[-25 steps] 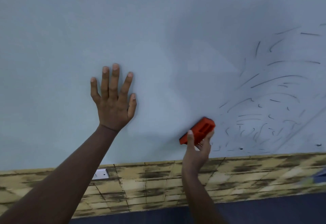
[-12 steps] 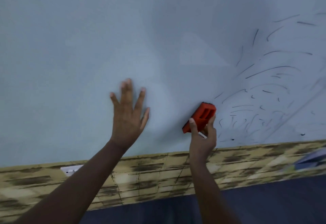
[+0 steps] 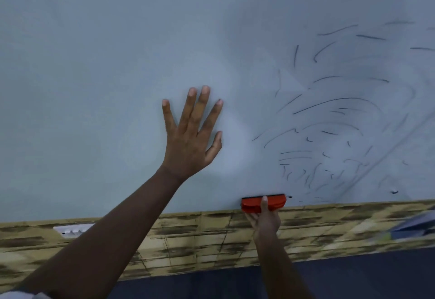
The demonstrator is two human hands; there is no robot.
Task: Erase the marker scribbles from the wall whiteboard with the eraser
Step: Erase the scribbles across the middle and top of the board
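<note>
The wall whiteboard (image 3: pixel 117 75) fills most of the view. Thin black marker scribbles (image 3: pixel 334 134) cover its right part; the left part is wiped bare. My right hand (image 3: pixel 266 222) grips the orange eraser (image 3: pixel 253 204) from below, holding it level against the board's bottom edge, just left of the lowest scribbles. My left hand (image 3: pixel 190 138) lies flat on the board with fingers spread, up and to the left of the eraser.
Under the board runs a band of yellow-brown patterned wall panel (image 3: pixel 188 240) with a white wall socket (image 3: pixel 70 229) at left. A dark blue strip (image 3: pixel 353 275) lies below it. A blurred bluish object (image 3: pixel 414 228) shows at the right edge.
My right hand has dropped the eraser from a tilted pose higher on the board down to the bottom edge, now level. My left hand shifted right along the board, still flat.
</note>
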